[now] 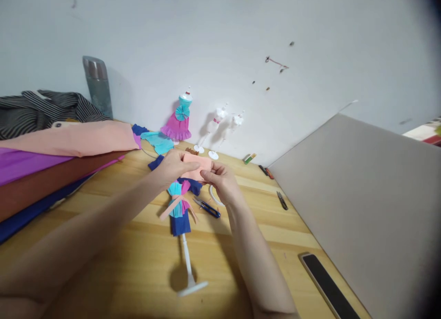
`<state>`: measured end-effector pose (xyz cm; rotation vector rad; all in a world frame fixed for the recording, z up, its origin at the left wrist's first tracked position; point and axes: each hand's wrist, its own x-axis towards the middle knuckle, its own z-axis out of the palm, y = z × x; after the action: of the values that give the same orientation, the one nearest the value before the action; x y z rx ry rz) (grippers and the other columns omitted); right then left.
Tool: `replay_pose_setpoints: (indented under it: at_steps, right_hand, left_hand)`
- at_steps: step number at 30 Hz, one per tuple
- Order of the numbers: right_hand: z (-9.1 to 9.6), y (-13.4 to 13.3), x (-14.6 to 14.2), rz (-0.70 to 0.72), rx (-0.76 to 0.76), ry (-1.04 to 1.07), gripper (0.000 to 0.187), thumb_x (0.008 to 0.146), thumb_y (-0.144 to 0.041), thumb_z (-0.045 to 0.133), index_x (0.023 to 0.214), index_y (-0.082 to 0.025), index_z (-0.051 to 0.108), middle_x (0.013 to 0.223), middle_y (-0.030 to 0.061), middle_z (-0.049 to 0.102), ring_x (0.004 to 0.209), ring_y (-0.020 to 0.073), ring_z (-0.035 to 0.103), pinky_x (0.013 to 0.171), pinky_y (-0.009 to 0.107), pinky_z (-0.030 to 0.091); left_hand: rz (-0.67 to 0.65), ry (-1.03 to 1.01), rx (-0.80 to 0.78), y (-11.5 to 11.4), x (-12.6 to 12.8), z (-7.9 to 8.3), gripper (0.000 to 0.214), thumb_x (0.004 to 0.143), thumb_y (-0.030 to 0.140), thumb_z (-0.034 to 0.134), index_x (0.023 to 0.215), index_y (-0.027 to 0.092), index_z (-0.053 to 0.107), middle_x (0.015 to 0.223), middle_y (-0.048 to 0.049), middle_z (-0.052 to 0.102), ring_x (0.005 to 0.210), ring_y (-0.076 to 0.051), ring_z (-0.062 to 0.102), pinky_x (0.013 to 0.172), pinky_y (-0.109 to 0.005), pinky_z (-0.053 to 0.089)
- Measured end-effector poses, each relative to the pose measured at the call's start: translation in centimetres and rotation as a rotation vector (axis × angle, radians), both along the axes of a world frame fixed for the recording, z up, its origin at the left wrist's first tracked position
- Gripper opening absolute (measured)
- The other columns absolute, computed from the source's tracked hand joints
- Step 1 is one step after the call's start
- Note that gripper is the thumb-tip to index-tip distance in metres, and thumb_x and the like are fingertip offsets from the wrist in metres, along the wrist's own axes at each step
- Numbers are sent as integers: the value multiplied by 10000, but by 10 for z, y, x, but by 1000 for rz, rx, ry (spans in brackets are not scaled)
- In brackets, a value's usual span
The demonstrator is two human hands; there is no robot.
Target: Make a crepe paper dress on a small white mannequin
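Note:
Between my two hands a small peach rectangle (197, 166), paper or cloth, is held up over the table. My left hand (173, 168) pinches its left side, thumb in front. At its right edge my right hand (222, 180) grips it with thumb and fingers. Below lies a mini dress form (187, 254) on its side, its white stand toward me, dressed in blue, turquoise and pink with a peach band (178, 198) tied around it. Thread snips (207, 208) with blue handles rest just right of it. A white ring (215, 196), maybe a tape roll, is partly hidden behind my right hand.
Folded sheets (69, 137) in several colours pile up at left, near a bottle (98, 85) and striped cloth (44, 108). A dressed mini form (182, 117) and two bare ones (219, 119) stand by the wall. A phone (327, 282) and a second pair of snips (282, 200) lie right, beside a grey partition (344, 186).

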<state>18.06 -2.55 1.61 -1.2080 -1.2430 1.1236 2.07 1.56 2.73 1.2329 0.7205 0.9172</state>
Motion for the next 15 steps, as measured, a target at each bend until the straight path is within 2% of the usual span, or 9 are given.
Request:
replay_pose_setpoints:
  at_steps: [3, 7, 10, 12, 15]
  right_hand:
    - [2, -1, 1, 3, 31, -111, 293, 612, -433, 747, 668, -187, 599, 581, -12, 613, 523, 138, 588, 552, 284, 492]
    - [-2, -10, 15, -29, 61, -286, 236, 720, -417, 637, 703, -186, 588, 600, -1, 620, 565, 147, 597, 578, 285, 475]
    - [-21, -27, 31, -36, 75, -500, 130, 711, -296, 638, 668, -181, 595, 604, -6, 600, 574, 141, 555, 596, 283, 442]
    - [-40, -42, 39, -40, 71, -657, 45, 696, -215, 637, 720, -178, 627, 650, 3, 607, 605, 152, 546, 617, 290, 429]
    - [-64, -62, 46, -30, 67, -873, 166, 692, -138, 628, 847, -176, 672, 785, 52, 638, 708, 187, 559, 681, 314, 417]
  left_hand:
    - [67, -50, -26, -6, 1, -3, 226, 610, 227, 740, 781, 82, 709, 698, -68, 713, 618, -165, 636, 582, -278, 499]
    - [132, -138, -93, -12, -7, -11, 285, 611, 257, 757, 836, 91, 704, 797, -83, 733, 718, -191, 660, 661, -298, 516]
    - [195, -175, -175, -19, -20, -23, 282, 627, 250, 756, 862, 103, 705, 842, -87, 737, 771, -195, 664, 719, -305, 522]
    - [222, -205, -240, -26, -28, -33, 257, 648, 225, 744, 879, 117, 708, 883, -86, 739, 822, -196, 666, 757, -303, 526]
    - [262, -243, -326, -43, -34, -43, 266, 646, 196, 752, 895, 113, 709, 919, -87, 742, 860, -189, 668, 780, -286, 528]
